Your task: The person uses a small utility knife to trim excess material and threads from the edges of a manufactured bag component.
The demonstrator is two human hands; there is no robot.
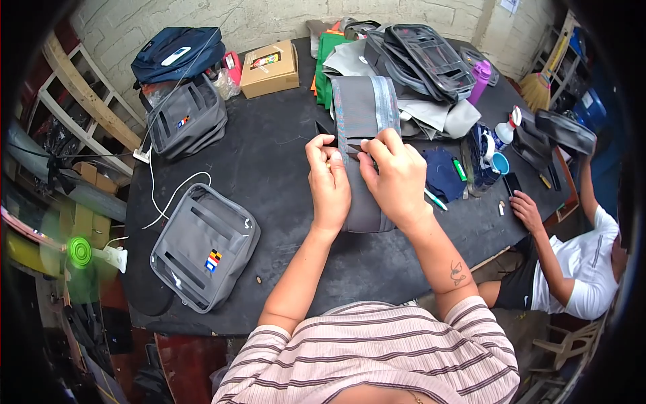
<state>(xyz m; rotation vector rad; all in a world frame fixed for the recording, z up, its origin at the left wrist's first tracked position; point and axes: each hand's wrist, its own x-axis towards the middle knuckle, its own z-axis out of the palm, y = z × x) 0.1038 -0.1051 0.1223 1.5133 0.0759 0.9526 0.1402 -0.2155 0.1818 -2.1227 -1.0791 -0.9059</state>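
Note:
A grey fabric bag (pixel 362 101) stands in front of me on the black table, a narrow side with a lighter zip strip facing up. At its left edge my left hand (pixel 328 185) is closed, thumb and fingertips pinching the fabric. My right hand (pixel 397 176) is closed over the upper side, its fingertips pinching beside a small dark strip close to the left thumb. A dark pointed piece sticks out left of the bag above my left fingers; what it belongs to is unclear. The bag's middle is partly hidden by my hands.
A finished-looking grey bag with clear covering (pixel 205 246) lies left, near a white cable; another grey bag (pixel 188 118) sits behind. A cardboard box (pixel 269 71), stacked bags (pixel 424 64) and a purple bottle (pixel 479 82) stand farther back. At right, a co-worker's hand (pixel 526 210) rests by a phone.

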